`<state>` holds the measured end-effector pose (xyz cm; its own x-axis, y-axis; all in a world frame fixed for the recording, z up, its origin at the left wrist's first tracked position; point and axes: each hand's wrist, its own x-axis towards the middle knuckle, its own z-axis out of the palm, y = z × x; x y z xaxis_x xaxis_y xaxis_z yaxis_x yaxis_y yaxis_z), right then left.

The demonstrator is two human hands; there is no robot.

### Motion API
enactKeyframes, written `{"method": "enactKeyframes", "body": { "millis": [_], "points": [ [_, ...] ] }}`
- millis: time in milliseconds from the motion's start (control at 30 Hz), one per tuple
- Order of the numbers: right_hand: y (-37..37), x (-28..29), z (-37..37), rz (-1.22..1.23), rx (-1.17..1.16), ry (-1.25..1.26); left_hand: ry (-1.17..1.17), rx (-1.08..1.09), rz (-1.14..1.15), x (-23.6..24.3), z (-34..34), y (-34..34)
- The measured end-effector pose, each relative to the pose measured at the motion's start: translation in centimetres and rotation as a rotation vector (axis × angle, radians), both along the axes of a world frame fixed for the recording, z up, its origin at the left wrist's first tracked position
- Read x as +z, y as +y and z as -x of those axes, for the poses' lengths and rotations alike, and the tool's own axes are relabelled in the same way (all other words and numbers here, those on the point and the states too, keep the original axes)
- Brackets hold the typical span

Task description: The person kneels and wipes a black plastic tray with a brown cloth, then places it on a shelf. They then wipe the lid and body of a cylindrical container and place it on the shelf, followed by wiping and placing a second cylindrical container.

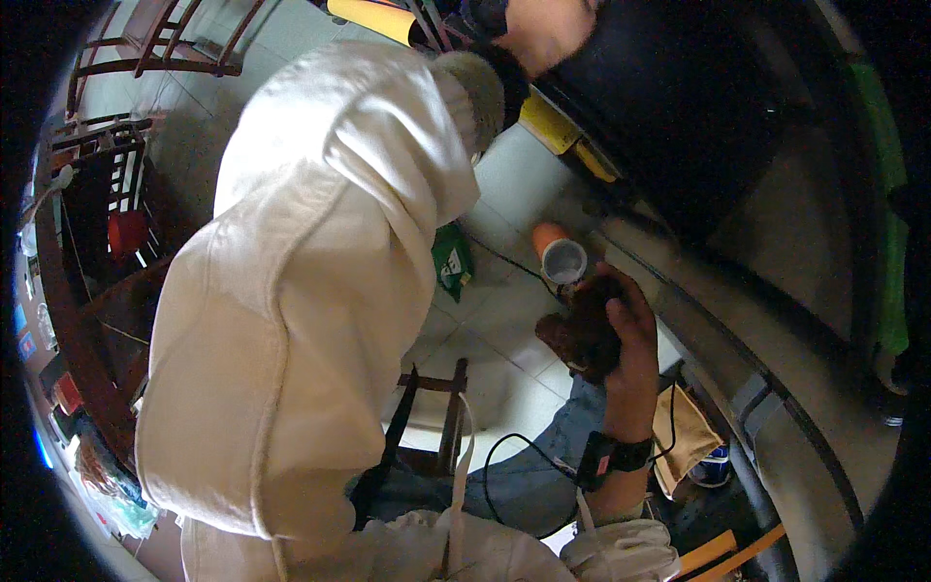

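Observation:
My left arm, in a cream sleeve (pixel 301 252), reaches up across the view. Past its grey cuff and a black wristband, my left hand (pixel 548 34) shows at the top beside a large dark shape; its fingers are hidden. Lower and to the right, my right hand (pixel 632 315) is closed around a dark brown lumpy thing (pixel 587 330), whose kind I cannot make out. A black device (pixel 611 458) is strapped to my right wrist. Just beyond the right fingertips is an orange cup-like container (pixel 551 238) with a pale rim.
Pale floor tiles (pixel 509 179) lie below. A small wooden stool (pixel 451 417) stands near my knees, with dark wooden chairs (pixel 155 58) farther left. A green packet (pixel 451 260) and a thin black cable (pixel 504 254) are on the floor. A tan bag (pixel 687 436) sits at right.

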<state>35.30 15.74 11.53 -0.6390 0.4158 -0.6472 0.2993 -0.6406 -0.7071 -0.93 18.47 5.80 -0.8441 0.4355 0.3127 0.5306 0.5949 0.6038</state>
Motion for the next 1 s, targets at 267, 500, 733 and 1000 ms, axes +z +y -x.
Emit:
{"method": "enactKeyframes", "body": {
  "millis": [267,500,733,1000],
  "points": [
    [0.4,0.1,0.2,0.147,-0.006,-0.021,0.199,-0.245,0.228,-1.1,-2.4,-1.1],
    [-0.1,0.1,0.6,0.157,-0.04,-0.007,0.141,-0.232,0.378,0.4,-0.8,-0.1],
    [-0.1,0.0,0.7,0.098,-0.043,-0.036,0.13,-0.22,0.369,0.3,-1.1,0.1],
    [0.7,-0.5,0.3,0.043,-0.084,-0.013,0.079,-0.263,0.442,0.7,-0.8,0.1]
  ]
}}
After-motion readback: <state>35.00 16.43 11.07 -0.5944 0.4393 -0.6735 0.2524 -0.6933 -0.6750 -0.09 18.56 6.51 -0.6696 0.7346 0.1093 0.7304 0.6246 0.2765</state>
